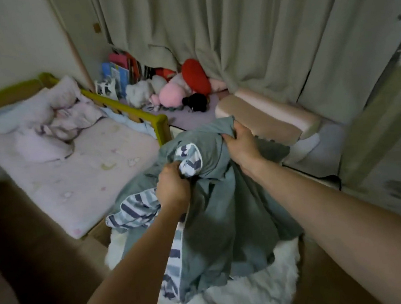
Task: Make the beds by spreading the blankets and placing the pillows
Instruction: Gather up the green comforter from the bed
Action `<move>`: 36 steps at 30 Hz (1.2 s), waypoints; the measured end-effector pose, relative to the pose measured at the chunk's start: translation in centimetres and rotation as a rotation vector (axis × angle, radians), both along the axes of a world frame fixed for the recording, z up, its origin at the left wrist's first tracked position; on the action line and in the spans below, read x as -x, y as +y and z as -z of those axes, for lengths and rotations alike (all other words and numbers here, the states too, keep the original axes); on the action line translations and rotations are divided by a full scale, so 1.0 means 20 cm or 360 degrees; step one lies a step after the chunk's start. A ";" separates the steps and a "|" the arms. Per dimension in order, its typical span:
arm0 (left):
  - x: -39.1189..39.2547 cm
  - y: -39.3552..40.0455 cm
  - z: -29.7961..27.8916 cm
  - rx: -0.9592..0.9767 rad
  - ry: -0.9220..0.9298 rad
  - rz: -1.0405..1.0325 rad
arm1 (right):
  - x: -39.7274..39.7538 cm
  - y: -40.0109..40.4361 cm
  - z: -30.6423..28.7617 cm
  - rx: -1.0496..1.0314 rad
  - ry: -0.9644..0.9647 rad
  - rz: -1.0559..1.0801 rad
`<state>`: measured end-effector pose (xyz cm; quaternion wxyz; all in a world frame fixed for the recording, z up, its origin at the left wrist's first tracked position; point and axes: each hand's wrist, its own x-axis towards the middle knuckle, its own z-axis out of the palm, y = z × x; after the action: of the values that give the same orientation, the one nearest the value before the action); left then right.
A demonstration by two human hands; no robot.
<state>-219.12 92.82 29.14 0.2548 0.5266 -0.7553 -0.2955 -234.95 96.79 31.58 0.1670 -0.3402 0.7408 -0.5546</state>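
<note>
Both hands hold up 1 grey cloth blanket with a blue-and-white striped underside [215,207], lifted in front of the person so that it hangs in folds. The left hand [172,187] is closed in a fist round a bunched fold near the striped lining, fingers curled tight into the cloth. The right hand [241,147] sits higher and farther out, fingers and thumb curled over the blanket's top edge, pinching it. The blanket's lower end trails onto a white fluffy rug [248,294] lying on the floor below the arms.

To the left stands a small child's bed with a yellow-green wooden frame [124,105] and a pale pink mattress sheet [77,176]. A crumpled pale pink quilt [65,117] lies heaped at its head end, with a pale pillow [20,115] beside it.

Beyond the blanket, to the right, lies a long beige-and-pink bolster cushion [265,117] on a second low bed or mat. At the back, against the long beige curtains [230,28], rests a pile of soft toys in pink, red and white [175,89], with a row of colourful books [122,68] standing just beside them.
</note>
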 end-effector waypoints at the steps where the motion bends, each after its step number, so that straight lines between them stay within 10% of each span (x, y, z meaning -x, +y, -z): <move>1: 0.04 -0.07 -0.03 0.0046 -0.0055 -0.0066 | 0.04 -0.08 -0.03 -0.0006 0.0029 -0.0026; 9: 0.34 -0.84 -0.24 0.0561 -0.0041 -0.0209 | 0.29 -0.69 -0.26 0.0052 0.0229 -0.0089; 16: 0.43 -1.30 0.30 0.0266 -0.0410 -0.0105 | 0.29 -1.10 0.42 -0.0451 0.0066 -0.0201; 22: 0.48 -1.59 0.90 -0.0125 -0.0417 -0.0074 | 0.18 -1.22 1.09 -0.0994 0.1131 0.0156; 29: 0.36 -1.51 1.28 0.0864 -0.0491 0.0721 | 0.21 -1.29 1.57 -0.1403 0.0945 -0.0084; 36: 0.37 -1.53 1.44 0.0213 -0.1104 0.0935 | 0.24 -1.25 1.57 -0.1667 0.0808 -0.0369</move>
<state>-226.57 62.18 0.39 -0.0743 0.3401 -0.9307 -0.1119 -239.76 71.84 0.09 0.1898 -0.4132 0.8906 0.0056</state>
